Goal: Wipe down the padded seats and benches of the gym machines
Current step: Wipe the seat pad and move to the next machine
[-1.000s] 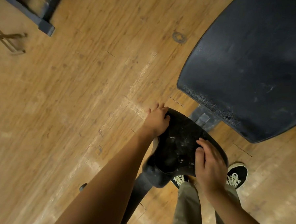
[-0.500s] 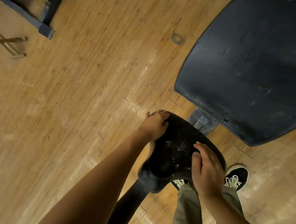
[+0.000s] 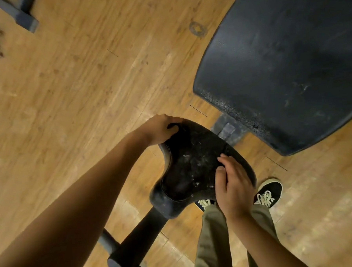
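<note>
Though the left hand point(image 3: 160, 129) plainly grips the far rim of the saddle-shaped seat pad point(image 3: 193, 165), fingertips curled out of sight, the right hand point(image 3: 233, 187) is harder to read. It lies on the pad's near right edge with bent fingers, and I cannot tell whether it clasps the rim or only presses. White scuffs speckle the pad, which sits on a black post point(image 3: 139, 237) above the wooden floor point(image 3: 67, 98). Up right, a bigger dark bench pad point(image 3: 285, 66) runs off the frame, hiding most of its grey bracket point(image 3: 228, 128). Beside olive trousers point(image 3: 213, 233), one black shoe point(image 3: 268, 191) shows; the other is mostly covered.
</note>
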The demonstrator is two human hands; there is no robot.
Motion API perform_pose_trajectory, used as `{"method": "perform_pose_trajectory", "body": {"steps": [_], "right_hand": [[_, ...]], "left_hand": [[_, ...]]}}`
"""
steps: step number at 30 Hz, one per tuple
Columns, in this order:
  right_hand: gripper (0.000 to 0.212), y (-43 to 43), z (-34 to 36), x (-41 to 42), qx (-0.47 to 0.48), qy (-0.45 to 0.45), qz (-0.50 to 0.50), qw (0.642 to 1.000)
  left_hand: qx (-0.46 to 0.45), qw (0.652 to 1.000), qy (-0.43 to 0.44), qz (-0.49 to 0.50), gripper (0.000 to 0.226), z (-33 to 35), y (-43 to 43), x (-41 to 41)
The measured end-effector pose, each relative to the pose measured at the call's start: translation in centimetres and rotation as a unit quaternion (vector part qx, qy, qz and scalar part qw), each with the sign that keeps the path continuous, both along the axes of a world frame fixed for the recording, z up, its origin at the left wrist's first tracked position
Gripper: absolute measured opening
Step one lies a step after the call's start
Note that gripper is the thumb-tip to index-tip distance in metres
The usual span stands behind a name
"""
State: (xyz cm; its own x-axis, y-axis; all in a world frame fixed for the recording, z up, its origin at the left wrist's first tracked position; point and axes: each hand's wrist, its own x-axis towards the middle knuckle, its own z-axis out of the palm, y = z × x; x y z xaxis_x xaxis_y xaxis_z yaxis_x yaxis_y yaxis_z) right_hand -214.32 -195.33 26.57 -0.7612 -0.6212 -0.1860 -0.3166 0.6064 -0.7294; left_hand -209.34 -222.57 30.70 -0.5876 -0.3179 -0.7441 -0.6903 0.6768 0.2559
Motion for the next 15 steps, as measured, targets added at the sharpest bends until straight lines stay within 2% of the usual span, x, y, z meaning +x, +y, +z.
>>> {"method": "perform_pose_trajectory", "body": {"steps": [5, 12, 15], "right_hand": [[0.042, 0.0, -0.2, 0.1, 0.002, 0.011, -0.002, 1.000], [0.045, -0.1, -0.2, 0.0, 0.019, -0.026, 0.011, 0.999], [0.045, 0.2, -0.5, -0.1, 0.021, -0.029, 0.008, 0.999]], "left_hand": [[-0.005, 1.000, 0.005, -0.006, 0.042, 0.3, 0.4, 0.8], [0.003, 0.994, -0.094, -0.053, 0.041, -6.2, 0.3, -7.0], [-0.001, 0.993, -0.100, -0.062, 0.041, -6.8, 0.5, -7.3]]}}
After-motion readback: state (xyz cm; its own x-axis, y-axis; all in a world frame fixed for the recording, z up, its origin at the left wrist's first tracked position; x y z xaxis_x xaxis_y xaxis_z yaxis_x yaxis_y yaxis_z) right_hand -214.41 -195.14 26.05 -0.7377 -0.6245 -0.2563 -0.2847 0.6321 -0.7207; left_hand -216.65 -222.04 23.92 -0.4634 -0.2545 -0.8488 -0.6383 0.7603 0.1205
